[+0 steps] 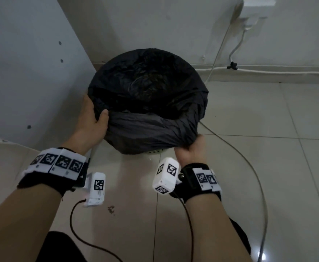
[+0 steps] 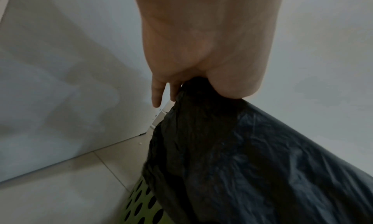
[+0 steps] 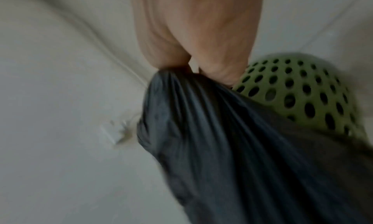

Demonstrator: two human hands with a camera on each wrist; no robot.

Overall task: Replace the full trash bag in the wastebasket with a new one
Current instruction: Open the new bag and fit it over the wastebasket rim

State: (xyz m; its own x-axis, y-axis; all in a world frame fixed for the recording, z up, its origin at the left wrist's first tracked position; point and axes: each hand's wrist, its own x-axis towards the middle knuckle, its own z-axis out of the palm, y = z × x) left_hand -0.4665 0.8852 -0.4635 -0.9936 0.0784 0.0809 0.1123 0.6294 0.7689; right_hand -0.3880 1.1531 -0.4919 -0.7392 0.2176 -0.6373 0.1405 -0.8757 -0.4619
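A black trash bag [image 1: 147,95] lines a green perforated wastebasket [image 3: 302,92] on the tiled floor, its edge folded down over the rim. Only a sliver of the basket [image 1: 154,152] shows under the bag in the head view. My left hand [image 1: 92,118] grips the bag's left rim, thumb over the plastic [image 2: 232,87]. My right hand [image 1: 190,148] grips a bunched fold of the bag [image 3: 201,115] low at the front right, stretching it taut. The bag's inside is dark; I cannot tell its contents.
A white cabinet panel [image 1: 32,63] stands close on the left. A wall [image 1: 154,21] runs behind, with a power strip [image 1: 257,8] and cables [image 1: 230,148] trailing over the floor on the right. A thin dark wire [image 1: 75,229] hangs from my left wrist.
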